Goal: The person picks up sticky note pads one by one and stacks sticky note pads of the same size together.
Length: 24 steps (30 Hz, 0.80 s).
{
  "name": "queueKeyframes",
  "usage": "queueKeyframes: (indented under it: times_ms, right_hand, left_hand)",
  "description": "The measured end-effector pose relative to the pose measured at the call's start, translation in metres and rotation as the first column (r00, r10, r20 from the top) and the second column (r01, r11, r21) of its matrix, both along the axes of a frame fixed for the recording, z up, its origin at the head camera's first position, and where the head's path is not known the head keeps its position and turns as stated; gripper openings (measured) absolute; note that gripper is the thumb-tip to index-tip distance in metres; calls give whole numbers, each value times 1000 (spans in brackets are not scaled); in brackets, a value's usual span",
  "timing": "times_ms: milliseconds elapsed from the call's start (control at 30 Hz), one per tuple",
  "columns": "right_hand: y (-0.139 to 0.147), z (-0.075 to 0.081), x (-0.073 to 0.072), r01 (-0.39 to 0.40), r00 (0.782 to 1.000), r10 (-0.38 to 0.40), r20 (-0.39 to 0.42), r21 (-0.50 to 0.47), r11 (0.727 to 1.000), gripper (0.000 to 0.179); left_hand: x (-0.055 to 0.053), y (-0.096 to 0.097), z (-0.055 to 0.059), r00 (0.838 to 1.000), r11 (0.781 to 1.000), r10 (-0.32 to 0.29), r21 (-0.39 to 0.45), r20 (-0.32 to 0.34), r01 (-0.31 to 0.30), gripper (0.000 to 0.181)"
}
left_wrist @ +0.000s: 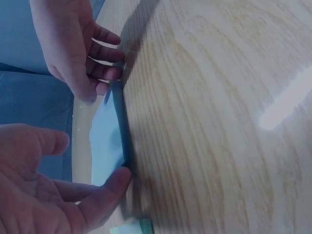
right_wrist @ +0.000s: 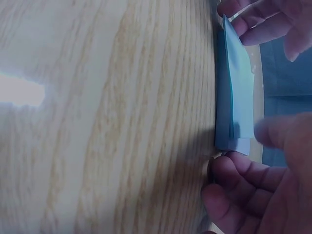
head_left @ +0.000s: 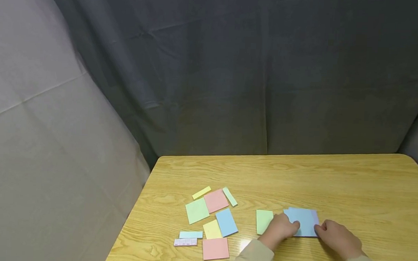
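A light blue sticky note pad (head_left: 302, 220) lies on top of a purple sticky note pad (head_left: 315, 216), whose right edge shows beside it. In the right wrist view the blue pad (right_wrist: 242, 87) sits slightly askew over the purple one (right_wrist: 239, 145). My left hand (head_left: 279, 229) touches the stack's left end with its fingertips, thumb raised apart from it in the left wrist view. At the opposite end is my right hand (head_left: 340, 238), fingers bent against the stack's side, thumb just off it. A green sticky note pad (head_left: 264, 221) lies partly behind my left hand.
Left of my hands lies a loose group: pink pads (head_left: 216, 201) (head_left: 216, 249), a green pad (head_left: 197, 211), a blue pad (head_left: 227, 222), a yellow pad (head_left: 212, 229) and several narrow strips (head_left: 190, 234). The wooden table (head_left: 366, 189) ends at a grey curtain (head_left: 214, 88).
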State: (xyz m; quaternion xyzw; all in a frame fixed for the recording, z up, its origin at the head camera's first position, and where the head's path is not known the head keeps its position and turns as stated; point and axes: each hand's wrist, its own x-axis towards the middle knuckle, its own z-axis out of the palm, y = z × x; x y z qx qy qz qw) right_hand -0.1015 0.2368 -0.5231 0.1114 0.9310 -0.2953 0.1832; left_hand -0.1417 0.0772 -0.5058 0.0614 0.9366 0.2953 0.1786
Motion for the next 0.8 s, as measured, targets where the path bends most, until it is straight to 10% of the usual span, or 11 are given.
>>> queueKeyframes:
  times_ms: [800]
  right_hand:
    - [0, -9, -3, 3, 1000, -3, -9, 11, 1000, 29]
  left_hand:
    - [-5, 1, -10, 1000, 1000, 16, 5, -22, -16, 37]
